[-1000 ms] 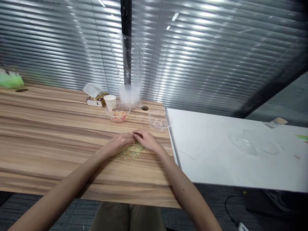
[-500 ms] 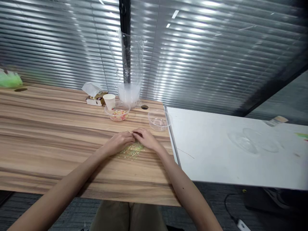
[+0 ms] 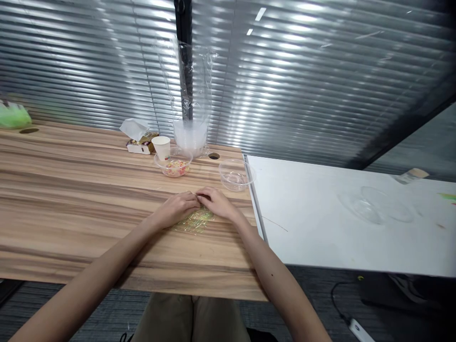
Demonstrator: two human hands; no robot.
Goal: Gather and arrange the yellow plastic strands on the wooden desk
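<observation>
Both hands meet over a clear plastic bag (image 3: 194,223) that looks filled with shiny yellow-green strands and lies on the wood-grain table (image 3: 89,209). My left hand (image 3: 178,207) has its fingers curled at the far edge of the bag. From the other side, my right hand (image 3: 215,201) pinches the same edge, its fingertips close to the left ones. What exactly lies between the fingertips is hidden. Beyond the hands stand a clear bowl (image 3: 173,166) with small red and yellow bits and another clear bowl (image 3: 235,180) without visible contents.
A paper cup (image 3: 162,147) and a tissue pack (image 3: 140,142) stand at the back. Stacked clear bowls in a tall plastic bag (image 3: 190,135) are beside them. To the right, a white table (image 3: 309,213) holds clear lids (image 3: 374,206). A green bag (image 3: 14,115) lies far left.
The view has shifted slightly, so everything sits a little higher. The hands stay at the bag's far edge with almost no visible movement.
</observation>
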